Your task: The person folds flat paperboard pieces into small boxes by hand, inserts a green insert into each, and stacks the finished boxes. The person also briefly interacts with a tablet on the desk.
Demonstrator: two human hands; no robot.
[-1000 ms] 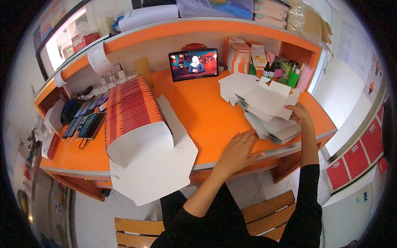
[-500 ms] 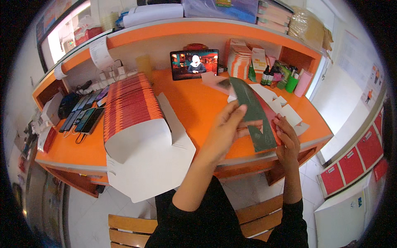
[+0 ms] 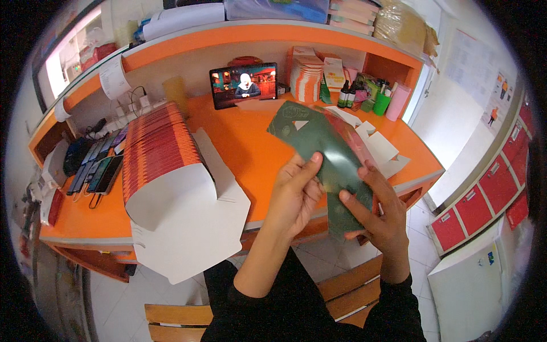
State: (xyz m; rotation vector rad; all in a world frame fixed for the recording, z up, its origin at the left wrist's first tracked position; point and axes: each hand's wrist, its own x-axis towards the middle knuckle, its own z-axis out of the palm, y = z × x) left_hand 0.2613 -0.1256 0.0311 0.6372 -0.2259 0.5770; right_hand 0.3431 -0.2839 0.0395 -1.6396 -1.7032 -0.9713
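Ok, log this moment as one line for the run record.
left hand: holds dark green flat carton | right hand: grips same carton, lower edge | carton: lifted above orange desk | nearby: stack of white flat cartons

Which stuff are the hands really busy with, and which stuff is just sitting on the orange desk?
Busy with:
- dark green flat carton, held by left hand and right hand
- white flat cartons behind it

Just sitting:
- row of orange cartons
- tablet
- phones
- small bottles
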